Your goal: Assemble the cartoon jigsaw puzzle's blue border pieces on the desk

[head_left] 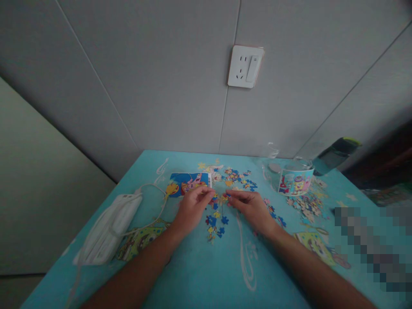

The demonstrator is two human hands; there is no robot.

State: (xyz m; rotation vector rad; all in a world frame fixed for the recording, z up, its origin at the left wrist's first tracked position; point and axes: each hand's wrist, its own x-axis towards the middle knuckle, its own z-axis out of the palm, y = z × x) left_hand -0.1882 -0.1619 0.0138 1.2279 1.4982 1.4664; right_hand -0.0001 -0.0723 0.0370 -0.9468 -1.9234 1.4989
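My left hand [195, 207] is closed in a pinch over the middle of the table, with a small puzzle piece at its fingertips, mostly hidden. Facing it, my right hand [250, 209] pinches a small blue puzzle piece [228, 195]. A narrow gap separates the two hands. Below and between them lie loose blue and yellow puzzle pieces [212, 221]. Farther back is another cluster of pieces [236, 175]. A picture card [189, 182] with cartoon figures lies flat just behind my left hand, which covers its lower right part.
At left a white power strip [107, 227] with a cable rests on the blue patterned tablecloth [206, 274]. To the right stand a clear tub with a cartoon label [295, 182], a heap of pieces [307, 204] and a tilted dark bottle [336, 152]. A wall socket [246, 66] is behind.
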